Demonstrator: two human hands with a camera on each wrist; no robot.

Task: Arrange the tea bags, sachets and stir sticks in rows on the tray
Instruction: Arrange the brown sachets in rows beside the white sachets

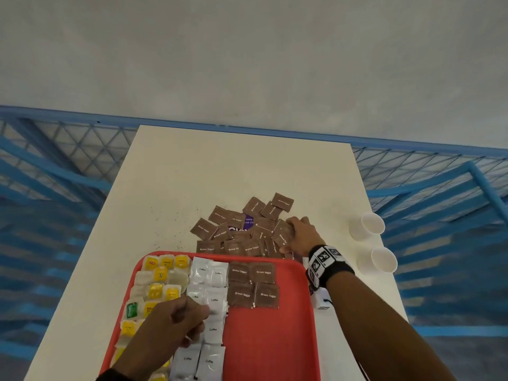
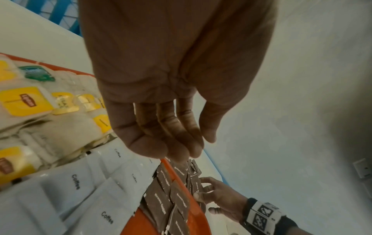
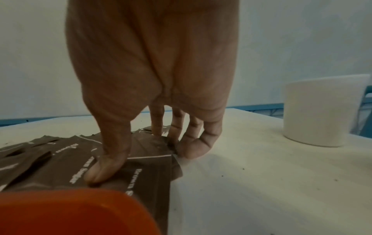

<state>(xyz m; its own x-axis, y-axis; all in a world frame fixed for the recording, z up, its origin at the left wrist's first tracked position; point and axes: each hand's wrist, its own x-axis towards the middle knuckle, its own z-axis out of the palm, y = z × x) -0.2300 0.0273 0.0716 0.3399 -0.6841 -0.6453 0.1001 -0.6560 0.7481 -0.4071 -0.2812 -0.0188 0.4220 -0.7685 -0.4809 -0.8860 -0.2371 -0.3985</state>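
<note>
A red tray (image 1: 269,339) at the table's near edge holds yellow-tagged tea bags (image 1: 162,276) on its left, white coffee sachets (image 1: 211,273) in the middle and a block of brown sugar sachets (image 1: 253,284) to their right. More brown sugar sachets lie in a loose pile (image 1: 239,232) on the table beyond the tray. My right hand (image 1: 291,235) is at the pile's right edge. It pinches one brown sachet (image 3: 149,171), thumb on top and fingers curled at its far edge. My left hand (image 1: 192,312) hovers over the coffee sachets (image 2: 74,182), fingers relaxed and holding nothing. No stir sticks show.
Two white paper cups (image 1: 368,225) (image 1: 380,259) stand near the table's right edge, close to my right wrist. A purple packet (image 1: 247,222) lies partly under the pile. Dark crumbs (image 1: 170,229) dot the table. Blue metal grid frames (image 1: 55,160) flank the table.
</note>
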